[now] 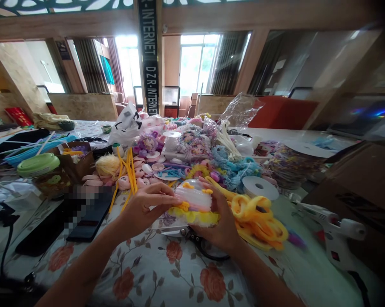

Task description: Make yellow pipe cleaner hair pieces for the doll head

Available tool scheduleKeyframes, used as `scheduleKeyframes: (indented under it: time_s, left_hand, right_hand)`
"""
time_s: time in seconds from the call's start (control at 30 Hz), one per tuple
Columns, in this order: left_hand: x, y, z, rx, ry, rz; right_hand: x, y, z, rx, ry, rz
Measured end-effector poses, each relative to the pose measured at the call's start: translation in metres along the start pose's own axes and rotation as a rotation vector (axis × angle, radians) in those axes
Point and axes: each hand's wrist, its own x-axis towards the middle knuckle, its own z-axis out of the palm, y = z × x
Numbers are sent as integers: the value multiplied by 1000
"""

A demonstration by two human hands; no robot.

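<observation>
At the frame's centre, the left grip (pixel 147 205) pinches the left edge of a yellow-trimmed white ribbed piece (pixel 193 197); the right grip (pixel 223 218) clasps its right side; black-handled scissors (pixel 195 239) lie just below on the table (pixel 157 273)

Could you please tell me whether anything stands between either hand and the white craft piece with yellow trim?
Nothing visible does: the left hand meets the white craft piece at its left side, and the right hand holds it from the right. The scissors lie below, on the flowered tablecloth, not between them.
</observation>
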Motion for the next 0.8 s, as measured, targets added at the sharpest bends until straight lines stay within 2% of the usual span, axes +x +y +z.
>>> scheduleKeyframes:
  time_s: [0.1,0.17,0.27,0.4,0.5,0.57,0.8]
  left_hand:
    - [4,13,-7,104,-97,-3]
    - [9,21,-13,160,-168,-30]
    - [21,27,-21,204,-284,-80]
    - [40,19,-25,135,-385,-80]
    - [54,6,-20,92,-364,-125]
    - [61,-1,-14,104,-341,-135]
    - [75,-24,5,62,-225,-217]
  right_hand:
    - [-1,-1,-2,-29,-34,3]
    - [-2,-3,-2,0,-61,61]
    - [-1,-6,-1,66,-80,186]
    - [2,-7,0,182,-45,421]
    - [4,0,-1,298,-9,603]
    - [6,6,-3,349,20,660]
    - [14,13,-8,585,40,631]
